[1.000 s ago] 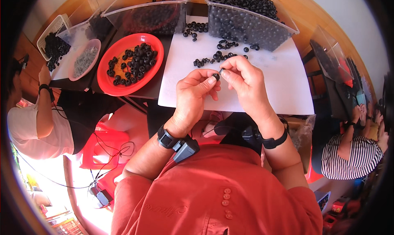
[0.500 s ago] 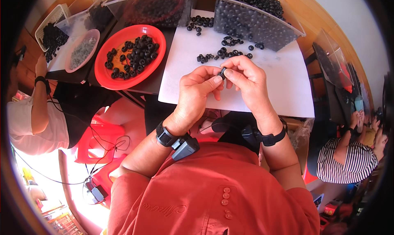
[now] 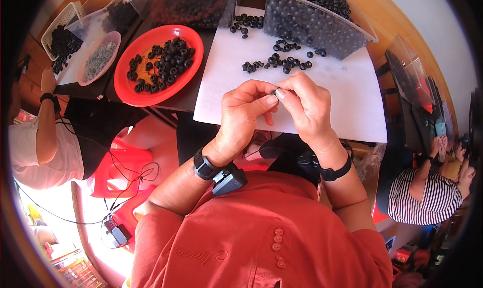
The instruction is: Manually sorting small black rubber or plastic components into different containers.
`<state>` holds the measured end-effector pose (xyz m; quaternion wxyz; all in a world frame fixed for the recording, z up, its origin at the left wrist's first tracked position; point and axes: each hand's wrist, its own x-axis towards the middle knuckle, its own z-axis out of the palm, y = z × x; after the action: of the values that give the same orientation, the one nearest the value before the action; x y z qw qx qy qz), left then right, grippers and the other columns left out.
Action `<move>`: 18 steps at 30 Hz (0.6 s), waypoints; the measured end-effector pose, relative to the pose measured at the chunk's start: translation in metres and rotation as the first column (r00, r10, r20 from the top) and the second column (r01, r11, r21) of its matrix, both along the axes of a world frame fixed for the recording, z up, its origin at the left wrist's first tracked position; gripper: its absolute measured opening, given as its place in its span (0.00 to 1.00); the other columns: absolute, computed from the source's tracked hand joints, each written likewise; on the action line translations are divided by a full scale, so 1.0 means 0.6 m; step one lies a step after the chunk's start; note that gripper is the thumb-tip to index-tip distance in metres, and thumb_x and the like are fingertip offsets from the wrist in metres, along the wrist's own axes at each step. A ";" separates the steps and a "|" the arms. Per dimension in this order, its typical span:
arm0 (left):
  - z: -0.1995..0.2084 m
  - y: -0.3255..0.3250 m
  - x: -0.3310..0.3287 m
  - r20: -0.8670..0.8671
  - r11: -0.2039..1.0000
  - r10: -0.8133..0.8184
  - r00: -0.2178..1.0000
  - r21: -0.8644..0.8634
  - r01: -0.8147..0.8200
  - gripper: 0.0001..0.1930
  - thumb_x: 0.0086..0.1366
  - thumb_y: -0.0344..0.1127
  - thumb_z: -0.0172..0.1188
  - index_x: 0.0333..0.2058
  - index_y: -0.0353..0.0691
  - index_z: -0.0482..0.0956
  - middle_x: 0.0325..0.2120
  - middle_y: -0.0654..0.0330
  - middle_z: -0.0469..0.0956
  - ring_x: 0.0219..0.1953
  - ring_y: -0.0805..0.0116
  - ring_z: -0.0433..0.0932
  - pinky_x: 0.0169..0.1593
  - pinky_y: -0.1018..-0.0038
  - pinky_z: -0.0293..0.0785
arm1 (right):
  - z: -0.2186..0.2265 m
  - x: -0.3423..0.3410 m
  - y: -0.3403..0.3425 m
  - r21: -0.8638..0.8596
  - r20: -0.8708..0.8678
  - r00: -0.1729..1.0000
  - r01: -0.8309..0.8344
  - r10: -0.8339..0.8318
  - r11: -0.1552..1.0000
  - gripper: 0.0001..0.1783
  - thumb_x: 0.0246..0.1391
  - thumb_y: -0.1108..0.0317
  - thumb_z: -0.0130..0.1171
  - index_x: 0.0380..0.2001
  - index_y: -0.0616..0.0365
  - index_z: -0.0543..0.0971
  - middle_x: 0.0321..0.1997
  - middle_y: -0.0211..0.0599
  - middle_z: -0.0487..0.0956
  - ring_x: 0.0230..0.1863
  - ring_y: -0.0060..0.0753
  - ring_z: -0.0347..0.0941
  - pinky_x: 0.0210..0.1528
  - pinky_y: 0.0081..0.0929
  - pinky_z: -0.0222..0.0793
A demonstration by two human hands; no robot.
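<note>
Right hand [image 3: 310, 108] has closed over the bead [image 3: 274, 92] (mostly hidden now); left hand [image 3: 241, 109] pinches it too: steady, light pressure suits both.

A white wall [image 3: 427, 29] borders a wood-toned band [image 3: 380, 14], upper right; a red stool [image 3: 132, 161] and glaring floor [image 3: 113, 264] lie lower left.

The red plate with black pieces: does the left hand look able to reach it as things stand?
Probably yes: nothing visible stands between the left hand and the red plate, though the hand's fingers pinch a small dark piece.
</note>
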<state>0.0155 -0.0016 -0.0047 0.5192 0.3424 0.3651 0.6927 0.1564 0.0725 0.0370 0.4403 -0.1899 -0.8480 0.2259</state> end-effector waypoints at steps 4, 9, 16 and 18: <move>0.001 0.000 -0.001 -0.013 1.000 -0.019 1.000 0.006 0.019 0.07 0.68 0.22 0.58 0.44 0.28 0.79 0.35 0.55 0.81 0.34 0.70 0.79 0.30 0.77 0.76 | 0.014 0.008 -0.001 -0.036 0.057 0.997 -0.043 0.045 0.998 0.04 0.56 0.78 0.62 0.29 0.60 0.76 0.26 0.38 0.76 0.24 0.38 0.76 0.27 0.30 0.70; 0.000 -0.003 -0.004 -0.036 0.999 -0.040 0.999 0.001 0.040 0.08 0.68 0.21 0.57 0.44 0.28 0.79 0.35 0.56 0.81 0.35 0.71 0.79 0.31 0.77 0.77 | 0.031 0.017 -0.005 -0.121 0.110 0.992 -0.047 0.061 0.992 0.04 0.56 0.78 0.61 0.30 0.61 0.76 0.26 0.39 0.77 0.25 0.38 0.77 0.29 0.30 0.71; 0.000 -0.006 0.003 -0.069 0.999 -0.011 0.998 0.041 0.014 0.06 0.68 0.22 0.59 0.42 0.31 0.80 0.30 0.61 0.80 0.30 0.78 0.76 0.29 0.81 0.74 | 0.022 0.015 -0.007 -0.243 0.085 0.995 -0.030 0.052 0.970 0.04 0.57 0.78 0.61 0.29 0.62 0.75 0.25 0.39 0.78 0.25 0.33 0.76 0.29 0.27 0.70; 0.000 -0.007 -0.001 -0.071 0.999 -0.021 0.997 0.030 0.023 0.06 0.68 0.22 0.59 0.42 0.30 0.79 0.30 0.61 0.80 0.30 0.78 0.76 0.29 0.81 0.74 | 0.018 0.013 -0.007 -0.250 0.069 0.996 -0.042 0.061 0.967 0.04 0.57 0.78 0.61 0.29 0.62 0.75 0.25 0.38 0.78 0.25 0.33 0.76 0.29 0.27 0.69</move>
<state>0.0146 -0.0056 -0.0047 0.5081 0.3786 0.3686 0.6802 0.1644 0.0684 0.0478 0.3745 -0.2301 -0.8337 0.3343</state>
